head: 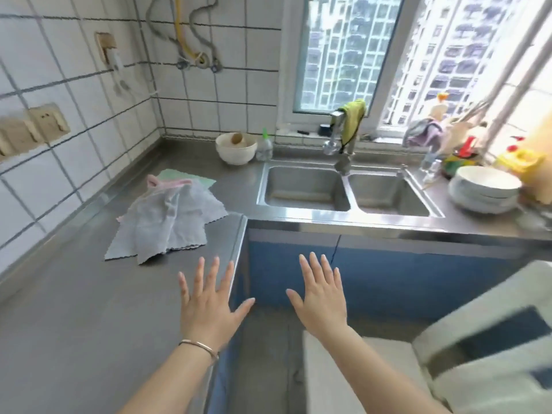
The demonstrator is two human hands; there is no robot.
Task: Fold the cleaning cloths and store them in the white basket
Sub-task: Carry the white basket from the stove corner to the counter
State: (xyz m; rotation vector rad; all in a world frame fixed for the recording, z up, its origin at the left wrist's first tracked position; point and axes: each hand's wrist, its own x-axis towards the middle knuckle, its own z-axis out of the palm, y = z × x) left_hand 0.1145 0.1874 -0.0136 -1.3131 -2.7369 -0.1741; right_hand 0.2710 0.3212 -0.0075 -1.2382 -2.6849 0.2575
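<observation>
Nothing folded yet. Left hand (209, 297) and right hand (319, 297) both spread flat, empty. Cloth pile (170, 216) just ahead of left fingertips; reach forward, separate one.

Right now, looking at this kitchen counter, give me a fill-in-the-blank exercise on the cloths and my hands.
1. The crumpled grey cleaning cloth lies on top of a pink cloth and a ____ one.
2. Both the left hand and the right hand hold ____.
3. A yellow-green cloth hangs over the steel ____.

Missing words: green; nothing; tap
</observation>
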